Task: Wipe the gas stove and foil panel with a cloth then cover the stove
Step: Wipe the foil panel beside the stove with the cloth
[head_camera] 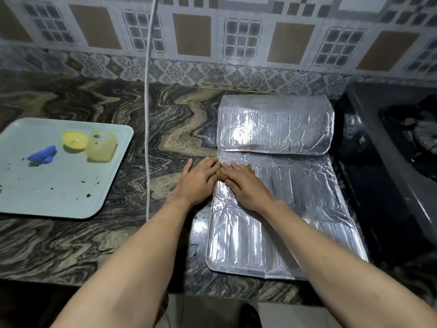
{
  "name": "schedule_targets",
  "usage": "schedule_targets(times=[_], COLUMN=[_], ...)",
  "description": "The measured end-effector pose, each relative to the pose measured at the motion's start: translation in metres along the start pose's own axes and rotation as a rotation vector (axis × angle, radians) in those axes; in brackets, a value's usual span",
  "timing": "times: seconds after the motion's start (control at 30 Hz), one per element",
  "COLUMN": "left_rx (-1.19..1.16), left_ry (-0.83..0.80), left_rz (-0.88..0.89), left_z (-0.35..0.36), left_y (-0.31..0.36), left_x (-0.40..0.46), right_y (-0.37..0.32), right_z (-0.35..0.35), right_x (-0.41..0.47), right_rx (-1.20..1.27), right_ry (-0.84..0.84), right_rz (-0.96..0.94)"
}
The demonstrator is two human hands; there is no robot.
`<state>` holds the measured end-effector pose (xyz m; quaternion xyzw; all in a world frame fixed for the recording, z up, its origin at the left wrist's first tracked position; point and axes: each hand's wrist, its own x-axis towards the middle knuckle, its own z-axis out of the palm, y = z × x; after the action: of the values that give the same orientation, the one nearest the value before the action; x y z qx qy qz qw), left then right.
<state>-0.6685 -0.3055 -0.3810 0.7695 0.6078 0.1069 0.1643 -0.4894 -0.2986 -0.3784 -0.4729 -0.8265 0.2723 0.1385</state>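
A silver foil panel (283, 223) lies flat on the marbled counter, its far section folded over into a thick roll (275, 125). My right hand (246, 185) presses flat on a small brown cloth (221, 177) at the panel's left edge. My left hand (201, 177) rests palm down beside it, fingertips on the panel's edge and touching the cloth. The black gas stove (387, 157) stands at the right, with a burner partly in view.
A pale tray (59, 197) at the left holds a yellow lid, a yellowish container and a blue clip. A white cord (147, 114) hangs down in front of the counter. Patterned wall tiles rise behind. The counter's front edge runs below my forearms.
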Motion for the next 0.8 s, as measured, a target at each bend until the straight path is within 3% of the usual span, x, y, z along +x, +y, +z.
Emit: schedule_targets(times=[0.3, 0.57, 0.67, 0.73, 0.8], left_rx=[0.039, 0.038, 0.014, 0.009, 0.004], left_ry=[0.083, 0.104, 0.089, 0.085, 0.082], left_rz=[0.024, 0.004, 0.010, 0.009, 0.006], left_z=[0.003, 0.007, 0.008, 0.009, 0.010], left_y=[-0.002, 0.000, -0.003, -0.005, -0.006], left_x=[0.007, 0.006, 0.008, 0.008, 0.009], right_y=[-0.033, -0.024, -0.035, -0.045, -0.050], right_z=[0.023, 0.031, 0.022, 0.017, 0.015], right_x=[-0.058, -0.067, -0.065, -0.060, -0.055], right_rx=[0.033, 0.207, 0.463, 0.724, 0.819], right_ry=[-0.005, -0.023, 0.103, 0.281, 0.434], right_rz=[-0.032, 0.088, 0.198, 0.271, 0.374])
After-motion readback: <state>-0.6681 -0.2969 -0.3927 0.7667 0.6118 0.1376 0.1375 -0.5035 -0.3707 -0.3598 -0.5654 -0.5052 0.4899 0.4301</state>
